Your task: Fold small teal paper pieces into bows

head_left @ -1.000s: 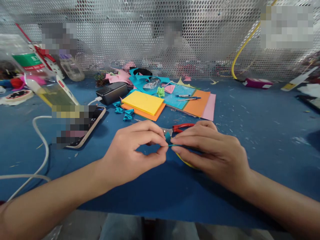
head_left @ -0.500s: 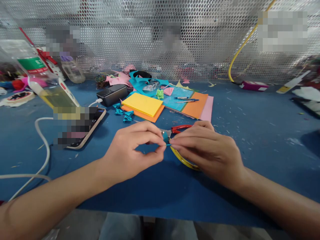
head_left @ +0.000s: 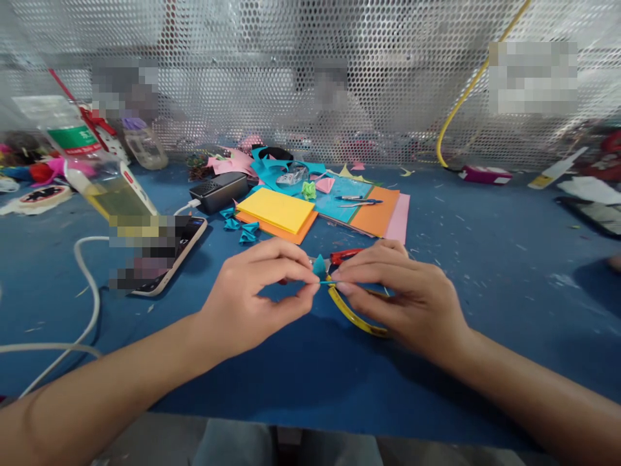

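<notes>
A small folded piece of blue paper is pinched between the fingertips of my left hand and my right hand. One thin edge of it spans the short gap between the two pinches, and a pointed flap stands up. Both hands are closed, raised over the near middle of the table. Behind and beneath my right hand lie pliers with one red handle and one yellow handle, partly hidden by the fingers. Several folded blue paper pieces rest beyond my left hand.
Yellow paper sheets lie past my hands, beside orange sheets with a pair of compasses. Left stand a phone, a black box, a bottle and a white cable. A perforated metal panel closes the back.
The fingertips of my right hand have moved slightly apart from my left, so more of the blue paper shows between them. The view has tilted up a little.
</notes>
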Motion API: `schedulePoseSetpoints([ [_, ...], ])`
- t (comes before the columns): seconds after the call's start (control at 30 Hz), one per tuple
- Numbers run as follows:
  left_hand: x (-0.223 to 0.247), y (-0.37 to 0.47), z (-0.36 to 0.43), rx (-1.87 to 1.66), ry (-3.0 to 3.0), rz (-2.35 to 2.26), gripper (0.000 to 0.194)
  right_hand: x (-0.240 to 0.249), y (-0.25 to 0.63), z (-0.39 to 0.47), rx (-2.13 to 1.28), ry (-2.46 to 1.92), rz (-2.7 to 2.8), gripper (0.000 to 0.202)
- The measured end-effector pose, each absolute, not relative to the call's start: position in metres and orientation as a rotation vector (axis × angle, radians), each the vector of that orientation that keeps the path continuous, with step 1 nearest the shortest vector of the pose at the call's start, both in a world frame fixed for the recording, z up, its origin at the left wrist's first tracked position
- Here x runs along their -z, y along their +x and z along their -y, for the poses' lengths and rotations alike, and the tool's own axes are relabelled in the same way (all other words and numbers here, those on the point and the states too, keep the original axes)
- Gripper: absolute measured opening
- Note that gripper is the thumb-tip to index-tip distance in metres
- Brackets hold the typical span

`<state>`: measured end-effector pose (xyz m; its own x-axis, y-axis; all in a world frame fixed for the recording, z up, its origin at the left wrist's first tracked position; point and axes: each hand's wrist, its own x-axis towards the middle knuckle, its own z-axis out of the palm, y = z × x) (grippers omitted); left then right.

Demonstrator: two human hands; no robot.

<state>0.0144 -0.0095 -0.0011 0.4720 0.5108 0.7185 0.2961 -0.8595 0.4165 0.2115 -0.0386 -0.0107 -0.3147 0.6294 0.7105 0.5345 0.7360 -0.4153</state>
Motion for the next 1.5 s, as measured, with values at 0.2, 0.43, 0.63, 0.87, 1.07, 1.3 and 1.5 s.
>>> schedulePoseSetpoints([
  [0.2,-0.001,0.014,0.011,-1.361,2.425,-0.674,0.008,0.010,0.208,0.041,-0.164,-1.029,1.992,0.009],
  [0.43,0.000,0.013,0.010,-1.205,2.483,-0.629,0.012,0.010,0.207,0.043,0.003,-1.013,2.102,0.007],
  [0.63,0.002,0.014,0.010,-1.166,2.519,-0.604,0.008,0.009,0.206,0.045,-0.009,-0.987,2.183,0.006],
  [0.87,-0.001,0.014,0.009,-1.174,2.525,-0.614,0.007,0.008,0.205,0.048,-0.039,-0.987,2.149,0.007],
  [1.07,-0.004,0.014,0.012,-1.135,2.424,-0.612,0.006,0.004,0.202,0.050,-0.057,-0.964,2.060,0.010],
  [1.3,-0.008,0.014,0.011,-0.867,2.154,-0.782,0.006,0.001,0.201,0.051,-0.158,-1.057,2.016,0.012],
  [1.5,-0.005,0.013,0.004,-0.733,2.036,-0.740,0.010,0.001,0.203,0.050,-0.358,-1.134,2.025,0.012],
])
